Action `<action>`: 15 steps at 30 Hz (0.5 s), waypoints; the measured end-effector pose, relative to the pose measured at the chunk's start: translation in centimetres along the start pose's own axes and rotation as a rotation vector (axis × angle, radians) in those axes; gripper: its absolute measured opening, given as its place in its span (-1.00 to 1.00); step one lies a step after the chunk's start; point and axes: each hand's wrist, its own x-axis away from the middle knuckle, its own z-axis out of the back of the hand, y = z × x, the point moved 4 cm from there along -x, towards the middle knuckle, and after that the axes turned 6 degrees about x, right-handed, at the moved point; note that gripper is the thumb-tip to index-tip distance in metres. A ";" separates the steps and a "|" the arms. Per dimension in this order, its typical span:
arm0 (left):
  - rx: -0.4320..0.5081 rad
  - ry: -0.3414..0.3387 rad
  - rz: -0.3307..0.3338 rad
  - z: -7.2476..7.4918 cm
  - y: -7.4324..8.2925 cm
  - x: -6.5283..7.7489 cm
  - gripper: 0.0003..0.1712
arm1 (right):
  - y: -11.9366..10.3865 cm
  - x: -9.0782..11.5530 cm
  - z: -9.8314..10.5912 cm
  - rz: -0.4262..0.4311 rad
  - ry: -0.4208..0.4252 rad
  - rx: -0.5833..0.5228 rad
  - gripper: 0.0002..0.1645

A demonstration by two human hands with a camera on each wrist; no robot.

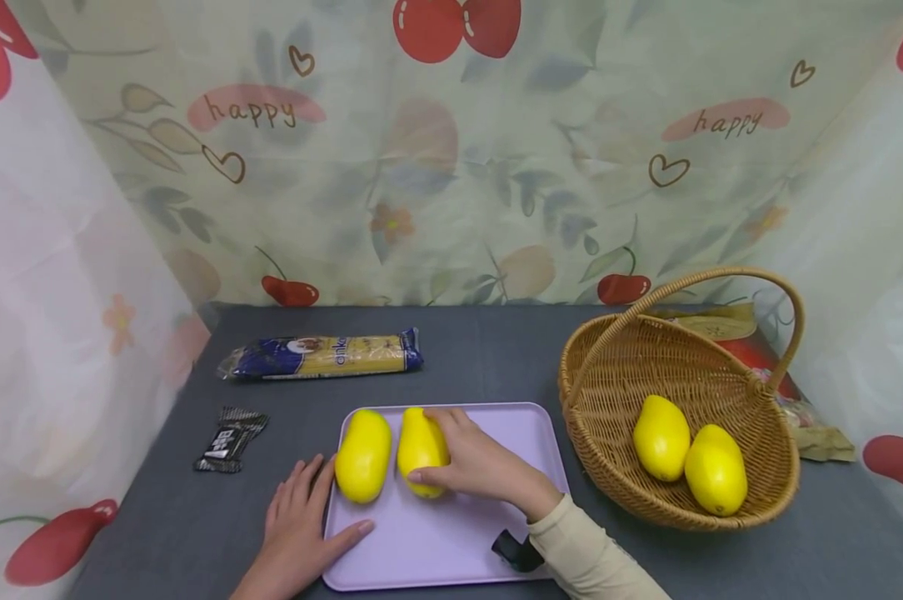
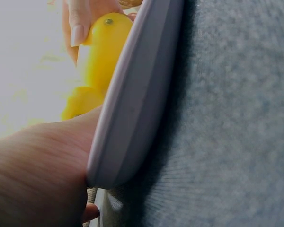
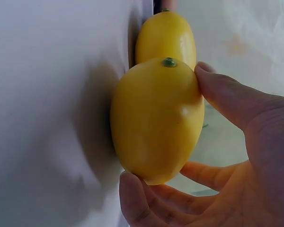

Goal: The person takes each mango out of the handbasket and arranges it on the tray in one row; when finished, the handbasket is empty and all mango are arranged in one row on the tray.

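the yellow mango [image 1: 414, 450] farther right on the lilac tray [image 1: 429, 550] lies long axis fore-and-aft, just left of the right hand [image 1: 477, 458], which clamps it thumb near, fingers far, while the left hand [image 1: 301, 521] rests straight-fingered at the left rim.

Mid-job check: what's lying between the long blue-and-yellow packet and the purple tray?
Nothing; in the head view, only bare dark tabletop separates the packet from the tray.

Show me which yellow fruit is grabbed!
The right fruit on the tray: the right hand grips it, not its neighbour or the two in the basket.
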 end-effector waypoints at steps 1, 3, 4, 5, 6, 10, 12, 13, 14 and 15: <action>0.000 0.001 -0.002 0.0 0.0 0.0 0.35 | 0.0 0.0 0.0 0.000 0.000 -0.002 0.07; -0.001 0.002 0.000 0.0 0.0 0.0 0.35 | 0.0 -0.1 0.0 0.000 -0.002 -0.001 0.07; -0.001 0.003 0.000 0.0 0.0 0.0 0.35 | -0.1 -0.1 -0.1 -0.001 -0.004 -0.001 0.07; -0.002 0.003 0.002 0.0 0.0 -0.1 0.35 | -0.1 -0.2 -0.1 0.000 -0.005 0.000 0.07; -0.003 0.002 0.004 0.0 0.0 -0.1 0.35 | -0.1 -0.2 -0.1 0.001 -0.006 0.000 0.07; -0.007 0.003 -0.003 0.0 0.0 0.0 0.35 | -0.2 -0.2 -0.1 0.005 -0.008 0.001 0.07; -0.010 0.005 -0.006 0.0 0.1 0.1 0.35 | -0.3 -0.2 -0.1 0.007 -0.008 -0.002 0.07; -0.010 0.007 -0.008 0.0 0.1 0.1 0.35 | -0.3 -0.2 0.0 0.007 -0.009 -0.005 0.07; -0.011 0.007 -0.008 0.0 0.1 0.1 0.35 | -0.3 -0.2 0.0 0.007 -0.009 -0.006 0.07; -0.012 0.007 -0.007 0.0 0.1 0.1 0.35 | -0.3 -0.1 0.0 0.006 -0.010 -0.009 0.07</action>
